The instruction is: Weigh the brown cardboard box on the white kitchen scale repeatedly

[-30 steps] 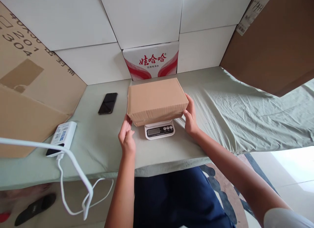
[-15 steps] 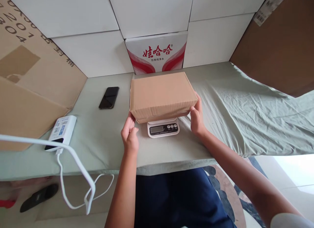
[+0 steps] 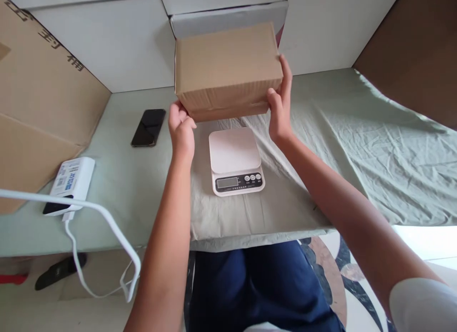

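A closed brown cardboard box [image 3: 228, 65] is held in the air between my two hands, beyond a white kitchen scale. My left hand [image 3: 183, 132] grips its lower left corner, thumb in front and fingers partly hidden behind and beneath. My right hand [image 3: 280, 103] clasps the right end, with the thumb on the front face and the fingers along the side. The kitchen scale [image 3: 235, 153] lies on the cloth nearer to me, its bare plate in full view. Its small display looks blank, beside several round buttons.
A black phone [image 3: 148, 127] lies left on the green cloth [image 3: 143, 194]. A white power bank [image 3: 76, 182] with a white cable [image 3: 103, 210] is further left. Large cartons [image 3: 39, 98] flank the table; white boxes [image 3: 107, 41] form the back, with a printed white carton [image 3: 228, 20] behind the held box.
Both hands have lifted the cardboard box off the scale and carried it up and away from me. The scale's plate has come into view. The camera view has shifted slightly.
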A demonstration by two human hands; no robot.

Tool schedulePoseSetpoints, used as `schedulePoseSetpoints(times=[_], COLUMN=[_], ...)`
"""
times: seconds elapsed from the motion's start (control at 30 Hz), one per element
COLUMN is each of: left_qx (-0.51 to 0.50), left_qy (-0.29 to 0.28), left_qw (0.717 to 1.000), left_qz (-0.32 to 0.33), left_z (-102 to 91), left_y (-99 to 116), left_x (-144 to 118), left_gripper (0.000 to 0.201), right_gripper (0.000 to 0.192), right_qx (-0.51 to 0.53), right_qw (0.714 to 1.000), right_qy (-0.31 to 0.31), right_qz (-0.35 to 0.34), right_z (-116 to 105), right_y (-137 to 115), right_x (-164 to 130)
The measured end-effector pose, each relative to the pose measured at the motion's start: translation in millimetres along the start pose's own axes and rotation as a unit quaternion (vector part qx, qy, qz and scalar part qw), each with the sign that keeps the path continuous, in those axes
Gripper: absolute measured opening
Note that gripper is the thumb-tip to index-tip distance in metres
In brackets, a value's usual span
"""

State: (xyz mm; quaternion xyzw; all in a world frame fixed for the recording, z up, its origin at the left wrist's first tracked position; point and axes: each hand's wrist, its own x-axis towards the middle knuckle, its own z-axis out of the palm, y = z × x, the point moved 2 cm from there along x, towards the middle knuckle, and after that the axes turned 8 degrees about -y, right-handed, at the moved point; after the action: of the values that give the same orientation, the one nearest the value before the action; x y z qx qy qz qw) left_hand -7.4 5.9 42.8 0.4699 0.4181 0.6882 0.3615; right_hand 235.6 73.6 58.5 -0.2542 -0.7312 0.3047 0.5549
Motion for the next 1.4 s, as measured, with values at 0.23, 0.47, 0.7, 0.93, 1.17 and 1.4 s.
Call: schedulePoseSetpoints(times=[0.23, 0.47, 0.7, 0.93, 1.17, 1.4], left_qx=[0.012, 0.046, 0.031, 0.001, 0.003, 0.003], left_qy=[0.0, -0.014, -0.051, -0.052, -0.046, -0.027], left_qw=[1.0, 0.999, 0.997, 0.996, 0.997, 0.998], left_qz=[-0.011, -0.021, -0.052, -0.066, -0.069, -0.06], left_z=[-4.9, -7.4, -10.0, -13.5, -14.0, -16.5], left_y=[-46.5, -55.3, -62.2, -57.2, -54.5, -53.8], left_x=[7.1, 13.8, 17.0, 15.2, 8.0, 9.6], left_gripper=[0.027, 0.045, 0.059, 0.072, 0.072, 0.075], right_gripper=[0.076, 0.072, 0.07, 0.072, 0.071, 0.071], right_qx=[-0.044, -0.01, 0.01, 0.045, 0.053, 0.064], right_qw=[0.998, 0.995, 0.99, 0.986, 0.987, 0.984], right_qy=[-0.02, 0.004, 0.016, 0.004, -0.002, 0.013], right_qz=[0.052, 0.103, 0.138, 0.158, 0.154, 0.163], right_z=[7.5, 7.7, 7.4, 5.0, 4.3, 3.7], right_y=[60.4, 59.5, 53.6, 44.1, 47.8, 50.7], right_x=[-7.5, -8.7, -8.4, -10.6, -11.7, -13.9])
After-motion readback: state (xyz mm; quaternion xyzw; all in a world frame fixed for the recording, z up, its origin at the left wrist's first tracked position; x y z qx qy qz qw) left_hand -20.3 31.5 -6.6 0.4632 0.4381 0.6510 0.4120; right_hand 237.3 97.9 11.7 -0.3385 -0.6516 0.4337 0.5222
